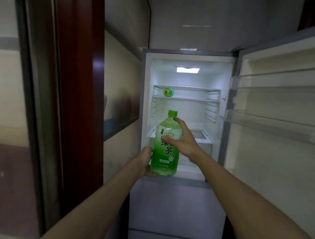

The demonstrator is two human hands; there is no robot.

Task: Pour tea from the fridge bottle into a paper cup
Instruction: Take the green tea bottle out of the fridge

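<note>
While held upright: green plastic tea bottle (166,157) | R hand (183,140) fingers curl round shoulder | L hand (146,162) cups base

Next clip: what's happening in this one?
A person stands at an open fridge, holding a green tea bottle upright in front of it with both hands. The right hand grips its upper body and the left hand holds it near the base. Its green cap is on. A second green bottle lies on an upper shelf. No paper cup is in view.
</note>
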